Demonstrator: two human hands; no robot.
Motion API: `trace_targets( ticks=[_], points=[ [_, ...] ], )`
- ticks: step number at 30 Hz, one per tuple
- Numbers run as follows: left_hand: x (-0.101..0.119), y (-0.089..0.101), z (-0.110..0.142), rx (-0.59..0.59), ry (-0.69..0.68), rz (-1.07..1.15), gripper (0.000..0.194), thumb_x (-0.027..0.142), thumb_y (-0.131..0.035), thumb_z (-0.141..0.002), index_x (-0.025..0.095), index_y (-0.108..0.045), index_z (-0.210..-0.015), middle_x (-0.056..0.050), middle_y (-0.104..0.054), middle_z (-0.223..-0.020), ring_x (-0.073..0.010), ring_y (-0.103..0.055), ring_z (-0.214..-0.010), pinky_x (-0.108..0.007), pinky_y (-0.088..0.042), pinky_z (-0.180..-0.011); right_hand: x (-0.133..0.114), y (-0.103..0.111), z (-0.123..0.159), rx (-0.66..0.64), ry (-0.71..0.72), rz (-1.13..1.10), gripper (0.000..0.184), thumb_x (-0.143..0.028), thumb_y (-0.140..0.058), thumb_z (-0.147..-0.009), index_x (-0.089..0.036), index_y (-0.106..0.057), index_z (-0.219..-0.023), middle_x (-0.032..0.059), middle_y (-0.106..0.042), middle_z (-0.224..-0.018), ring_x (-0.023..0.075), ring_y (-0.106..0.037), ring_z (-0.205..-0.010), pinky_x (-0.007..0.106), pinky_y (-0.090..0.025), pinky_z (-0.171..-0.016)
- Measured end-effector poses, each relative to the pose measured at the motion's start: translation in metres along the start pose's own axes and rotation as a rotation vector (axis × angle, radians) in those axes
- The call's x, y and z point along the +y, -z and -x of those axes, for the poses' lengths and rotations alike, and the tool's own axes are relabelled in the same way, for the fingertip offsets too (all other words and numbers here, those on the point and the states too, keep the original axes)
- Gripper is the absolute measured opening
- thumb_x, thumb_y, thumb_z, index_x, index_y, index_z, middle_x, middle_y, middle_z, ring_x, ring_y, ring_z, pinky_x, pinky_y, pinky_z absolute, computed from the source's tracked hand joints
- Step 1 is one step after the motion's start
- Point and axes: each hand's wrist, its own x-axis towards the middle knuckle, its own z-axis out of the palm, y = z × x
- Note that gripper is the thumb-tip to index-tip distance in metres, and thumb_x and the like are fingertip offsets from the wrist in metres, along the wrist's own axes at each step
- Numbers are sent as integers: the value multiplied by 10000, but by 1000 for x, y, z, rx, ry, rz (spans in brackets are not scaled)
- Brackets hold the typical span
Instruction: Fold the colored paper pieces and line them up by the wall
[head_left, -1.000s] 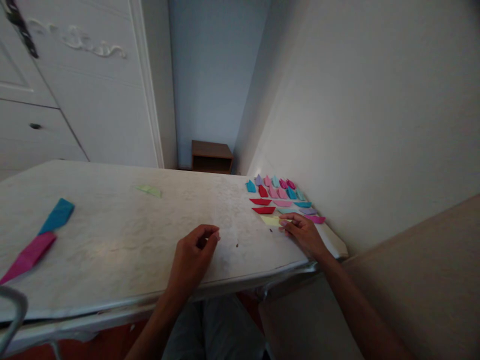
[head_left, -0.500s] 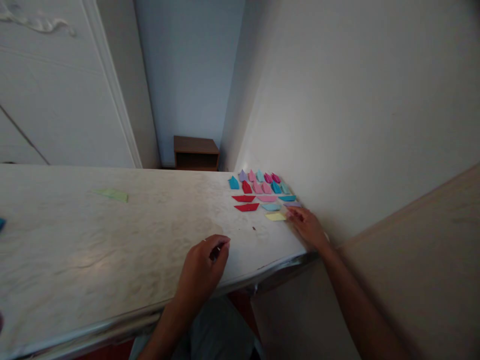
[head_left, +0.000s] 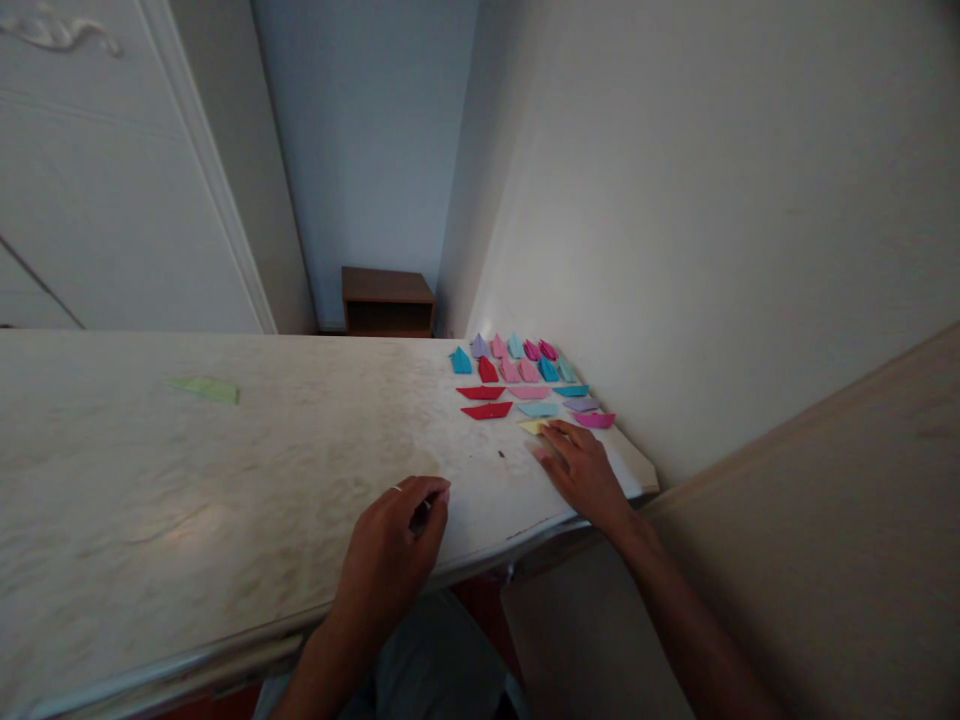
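Note:
Small folded paper boats in red, pink, blue, purple and other colours stand in rows at the right end of the table. My right hand (head_left: 581, 472) is over the nearest row. Its fingertips touch a yellow paper boat (head_left: 529, 427), partly covering it, while the thumb is held apart. A magenta paper boat (head_left: 594, 420) lies just beyond this hand, with a red paper boat (head_left: 487, 411) to its left. Near the table's front edge, my left hand (head_left: 397, 535) has its fingers curled and the thumb against them. Nothing shows in its grasp.
A light green folded paper (head_left: 204, 388) lies far to the left on the marbled white table (head_left: 300, 440). The wall (head_left: 675, 230) borders the table on the right. Behind the table are a brown open box-like shelf (head_left: 388, 288) and a white cabinet (head_left: 112, 200).
My right hand has moved left from the table's right edge onto the yellow boat, uncovering the magenta boat. My left hand keeps its curled pose. The view has shifted slightly right.

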Motion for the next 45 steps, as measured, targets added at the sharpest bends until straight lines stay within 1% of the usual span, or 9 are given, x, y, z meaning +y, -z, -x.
trace_targets(
  ticks=[7,16,21,25,28,30,37,42,45],
  points=[
    [-1,0,1,-7,-15,-15,208,297,-510,-886,197,-692,-909,-44,-726,-848,-193,-671,-743,-305,-502,-690,-3,-2,-3,-4,-50,36,398,-415,-458,-962,-199,-612,-1258,155,-585,-1300,317,-521,-1198,505,-445,-949],
    [1,1,1,-24,0,-5,205,292,-503,-899,200,-685,-921,-39,-722,-868,-190,-666,-768,-312,-496,-716,0,-5,2,75,-63,89,469,-442,-429,-966,-157,-579,-1307,168,-533,-1359,303,-476,-1261,485,-422,-1012],
    [0,1,2,-24,-13,-1,200,287,-505,-901,195,-682,-916,-38,-717,-862,-185,-662,-762,-308,-494,-709,23,-7,5,63,-152,180,513,-454,-386,-970,-151,-534,-1356,192,-477,-1415,329,-417,-1326,523,-399,-1040],
    [-1,1,2,-23,-11,3,201,293,-506,-903,197,-681,-922,-37,-716,-862,-185,-662,-763,-307,-492,-705,49,-6,11,45,-229,226,543,-472,-357,-970,-124,-549,-1340,219,-493,-1391,359,-416,-1327,543,-396,-1040],
    [-1,1,2,-31,-2,-7,206,299,-505,-904,201,-684,-926,-37,-717,-866,-188,-663,-770,-312,-493,-711,62,-4,15,33,-210,194,521,-466,-355,-974,-144,-564,-1325,194,-516,-1381,327,-441,-1317,516,-392,-1063],
    [-1,1,2,-24,-3,-9,206,303,-507,-902,202,-686,-923,-36,-718,-864,-189,-664,-768,-312,-494,-711,66,-3,17,24,-182,169,532,-464,-348,-978,-123,-560,-1326,197,-518,-1383,316,-431,-1329,508,-391,-1072],
    [0,1,2,-9,-14,-3,209,304,-508,-895,198,-688,-910,-42,-721,-849,-189,-667,-754,-307,-495,-697,66,-2,14,0,-129,145,576,-483,-326,-980,-68,-583,-1287,223,-551,-1340,319,-430,-1330,523,-363,-1098],
    [0,0,1,-11,-11,-8,210,300,-506,-896,194,-686,-917,-46,-723,-876,-193,-670,-781,-312,-500,-718,63,-1,14,66,-144,115,568,-497,-368,-964,-88,-574,-1299,219,-518,-1379,324,-428,-1334,535,-366,-1093],
    [0,0,1,-22,-13,-15,209,298,-505,-898,193,-685,-914,-46,-722,-875,-195,-671,-790,-315,-500,-724,53,-2,13,112,-107,108,579,-508,-378,-958,-82,-571,-1299,222,-512,-1385,331,-424,-1338,541,-354,-1100]
  ],
)
